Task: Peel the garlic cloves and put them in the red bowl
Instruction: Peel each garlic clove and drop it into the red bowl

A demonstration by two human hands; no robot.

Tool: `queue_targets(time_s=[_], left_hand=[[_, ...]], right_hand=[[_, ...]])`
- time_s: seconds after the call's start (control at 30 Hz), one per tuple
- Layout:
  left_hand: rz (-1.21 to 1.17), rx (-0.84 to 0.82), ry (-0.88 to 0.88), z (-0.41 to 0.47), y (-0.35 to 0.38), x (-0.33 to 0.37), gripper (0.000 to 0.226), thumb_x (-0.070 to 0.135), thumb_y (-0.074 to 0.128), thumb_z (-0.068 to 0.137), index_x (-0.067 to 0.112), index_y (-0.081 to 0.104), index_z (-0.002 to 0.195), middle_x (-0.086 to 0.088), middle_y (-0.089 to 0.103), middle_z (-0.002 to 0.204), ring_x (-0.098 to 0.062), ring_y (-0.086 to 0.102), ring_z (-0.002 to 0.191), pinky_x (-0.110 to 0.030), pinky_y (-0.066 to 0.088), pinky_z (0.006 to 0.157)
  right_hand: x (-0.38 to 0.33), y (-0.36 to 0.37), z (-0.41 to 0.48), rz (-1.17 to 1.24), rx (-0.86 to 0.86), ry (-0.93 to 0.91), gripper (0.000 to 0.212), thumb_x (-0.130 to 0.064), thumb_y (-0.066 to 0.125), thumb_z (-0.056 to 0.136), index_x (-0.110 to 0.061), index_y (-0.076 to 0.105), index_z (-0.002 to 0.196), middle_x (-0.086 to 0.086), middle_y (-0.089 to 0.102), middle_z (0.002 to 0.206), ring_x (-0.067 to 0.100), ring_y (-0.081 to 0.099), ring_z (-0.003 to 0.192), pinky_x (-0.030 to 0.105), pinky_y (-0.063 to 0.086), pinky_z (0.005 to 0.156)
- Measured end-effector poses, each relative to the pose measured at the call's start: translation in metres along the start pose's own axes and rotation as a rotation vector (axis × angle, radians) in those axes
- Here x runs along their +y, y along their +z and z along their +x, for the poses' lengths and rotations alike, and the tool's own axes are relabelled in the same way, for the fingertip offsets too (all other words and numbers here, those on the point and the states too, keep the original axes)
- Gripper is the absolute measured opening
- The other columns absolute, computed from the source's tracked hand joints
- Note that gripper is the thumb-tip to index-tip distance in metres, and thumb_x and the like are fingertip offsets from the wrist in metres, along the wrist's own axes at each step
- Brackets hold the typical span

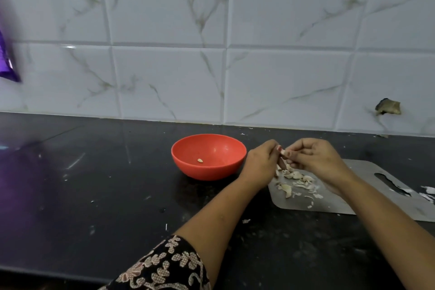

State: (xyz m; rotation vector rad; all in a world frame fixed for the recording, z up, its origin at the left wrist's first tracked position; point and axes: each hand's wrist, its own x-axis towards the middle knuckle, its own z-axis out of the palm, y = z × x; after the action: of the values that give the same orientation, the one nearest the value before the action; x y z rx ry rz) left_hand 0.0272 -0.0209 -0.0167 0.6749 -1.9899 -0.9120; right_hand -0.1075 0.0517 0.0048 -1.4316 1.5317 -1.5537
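Both hands are pinching one garlic clove [283, 152] over the steel board's [324, 205] left end, left hand [260, 162] and right hand [316, 160] curling their fingertips onto it; its long axis is too small to tell; the red bowl [211, 170] is sitting just left, nearer the left hand, holding one peeled clove [200, 160]; no writing is showing.

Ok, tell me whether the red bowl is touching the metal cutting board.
Apart. In the head view the red bowl sits left of the left hand, the metal cutting board begins right of it; dark countertop lies between.
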Motion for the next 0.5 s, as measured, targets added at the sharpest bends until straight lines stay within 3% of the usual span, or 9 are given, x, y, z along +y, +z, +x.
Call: queue_targets(time_s=[0.17,0.37,0.5], left_hand=[[-0.060,-0.017,-0.021,-0.003,0.000,0.002,0.020,0.019,0.043,0.102,0.015,0.050,0.084,-0.002,0.066,0.070,-0.001,0.048,0.045,-0.024,0.044,0.058],[-0.196,0.026,-0.091,-0.001,0.001,-0.003,0.028,0.025,0.040,0.104,0.015,0.051,0.079,-0.003,0.060,0.063,-0.013,0.051,0.053,-0.028,0.042,0.059],[-0.196,0.011,-0.130,0.001,0.005,-0.005,0.029,0.029,0.038,0.104,0.014,0.052,0.084,-0.002,0.058,0.061,-0.015,0.051,0.055,-0.028,0.040,0.056]], right_hand=[[-0.002,0.005,-0.007,-0.286,0.037,-0.131,0.006,-0.008,0.074,0.083,-0.011,0.073,0.088,0.007,0.073,0.073,0.026,0.071,0.074,0.033,0.060,0.072],[-0.004,0.016,-0.010,-0.550,0.080,-0.298,0.006,-0.013,0.068,0.089,-0.014,0.072,0.094,-0.007,0.070,0.075,0.003,0.064,0.069,0.012,0.049,0.062],[-0.002,0.019,-0.009,-0.744,0.033,-0.367,0.014,-0.014,0.054,0.098,-0.010,0.067,0.094,-0.005,0.063,0.073,0.005,0.057,0.065,0.019,0.042,0.059]])
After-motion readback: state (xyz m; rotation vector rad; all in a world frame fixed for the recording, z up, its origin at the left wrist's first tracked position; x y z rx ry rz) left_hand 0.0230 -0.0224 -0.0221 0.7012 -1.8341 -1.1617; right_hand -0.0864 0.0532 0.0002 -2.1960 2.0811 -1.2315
